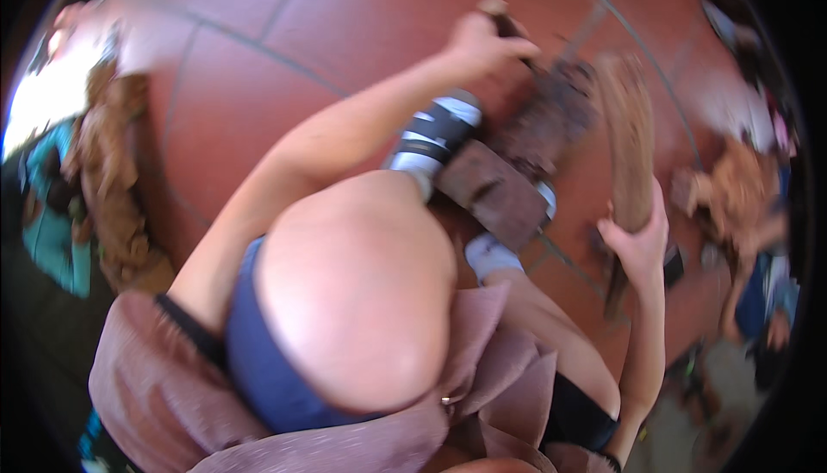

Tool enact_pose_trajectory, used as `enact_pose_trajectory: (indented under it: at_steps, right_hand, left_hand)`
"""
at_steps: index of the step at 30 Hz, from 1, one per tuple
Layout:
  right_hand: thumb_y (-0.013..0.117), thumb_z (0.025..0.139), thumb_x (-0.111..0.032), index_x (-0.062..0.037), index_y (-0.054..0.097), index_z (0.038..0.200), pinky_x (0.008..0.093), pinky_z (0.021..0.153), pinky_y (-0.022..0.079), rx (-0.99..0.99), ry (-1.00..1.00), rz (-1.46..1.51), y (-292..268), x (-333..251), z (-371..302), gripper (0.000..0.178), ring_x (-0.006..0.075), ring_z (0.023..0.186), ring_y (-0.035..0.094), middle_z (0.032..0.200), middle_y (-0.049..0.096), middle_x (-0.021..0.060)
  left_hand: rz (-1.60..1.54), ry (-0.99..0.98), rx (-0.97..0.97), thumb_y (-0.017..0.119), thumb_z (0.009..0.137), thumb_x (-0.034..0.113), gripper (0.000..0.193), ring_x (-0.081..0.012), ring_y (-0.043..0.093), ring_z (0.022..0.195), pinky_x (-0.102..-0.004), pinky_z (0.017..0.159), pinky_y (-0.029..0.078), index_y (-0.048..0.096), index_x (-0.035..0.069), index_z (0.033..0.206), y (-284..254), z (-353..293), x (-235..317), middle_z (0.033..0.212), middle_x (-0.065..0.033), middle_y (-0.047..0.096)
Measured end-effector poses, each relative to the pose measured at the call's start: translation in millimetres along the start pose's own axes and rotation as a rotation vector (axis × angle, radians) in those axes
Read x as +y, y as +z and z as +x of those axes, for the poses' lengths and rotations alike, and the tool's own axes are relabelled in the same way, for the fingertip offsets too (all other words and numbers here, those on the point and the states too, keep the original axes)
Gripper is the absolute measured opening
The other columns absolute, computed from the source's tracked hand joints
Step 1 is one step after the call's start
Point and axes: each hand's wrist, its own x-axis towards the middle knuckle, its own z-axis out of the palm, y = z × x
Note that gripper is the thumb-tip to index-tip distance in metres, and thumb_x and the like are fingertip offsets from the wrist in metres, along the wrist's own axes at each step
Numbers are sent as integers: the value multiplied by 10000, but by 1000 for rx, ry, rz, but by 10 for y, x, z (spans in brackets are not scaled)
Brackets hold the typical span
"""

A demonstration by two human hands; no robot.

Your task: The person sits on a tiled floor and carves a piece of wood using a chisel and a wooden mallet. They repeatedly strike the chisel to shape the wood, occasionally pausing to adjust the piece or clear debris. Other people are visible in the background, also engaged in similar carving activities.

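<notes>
My left hand point(484, 44) is closed around a chisel point(494, 8) with a pale handle end. Its dark lower end is blurred and points down toward the wood. In my right hand point(642, 236) is a long wooden mallet point(629, 133), gripped near its lower part, with the thick end raised toward the far side. Between my feet, on the floor, lies a dark brown carved wood piece point(495, 190). Its far part is rough and cut up. The chisel is near that rough far end; whether it touches cannot be made out.
My sandalled left foot point(435, 133) and a light sock point(491, 258) flank the wood on the red tile floor point(250, 85). Large brown carvings stand at left point(116, 171) and right point(732, 189). A person in a teal top point(56, 214) is at far left; others sit at right.
</notes>
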Motion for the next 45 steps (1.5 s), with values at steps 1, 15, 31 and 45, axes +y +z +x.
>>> enact_pose_trajectory:
  at_steps: [1, 15, 31, 45]
  right_hand:
    - [723, 636, -89, -27, 458, 1332, 316, 861, 475, 3, 63, 50, -52, -13, -17, 746, 161, 960, 591, 1039, 620, 73]
    - [735, 613, -75, -37, 514, 1197, 275, 733, 476, 26, 267, 384, -49, 68, -135, 625, 97, 805, 558, 878, 582, 15]
    - [725, 636, -67, -27, 499, 1141, 269, 697, 475, -27, 197, 321, 4, 40, -77, 555, 92, 761, 557, 860, 582, 23]
    - [694, 650, -97, -75, 444, 1373, 396, 863, 487, 3, -335, -407, -445, -586, 989, 764, 294, 994, 618, 1083, 637, 171]
  left_hand:
    - [-11, -42, -20, 817, 727, 126, 262, -140, 645, 692, -270, 628, 525, 634, 19, 881, -13, 14, 13, 797, -74, 675]
    - [-165, -191, -46, 789, 776, 141, 288, -205, 699, 793, -304, 704, 588, 637, -35, 947, -76, -67, -50, 890, -129, 684]
    - [-37, -160, -166, 811, 748, 221, 288, -147, 674, 704, -276, 646, 554, 668, 21, 899, 76, 58, -186, 806, -73, 695]
    - [287, 39, -227, 822, 693, 229, 374, -188, 682, 741, -322, 678, 549, 614, 19, 924, 388, 201, 52, 793, -99, 677]
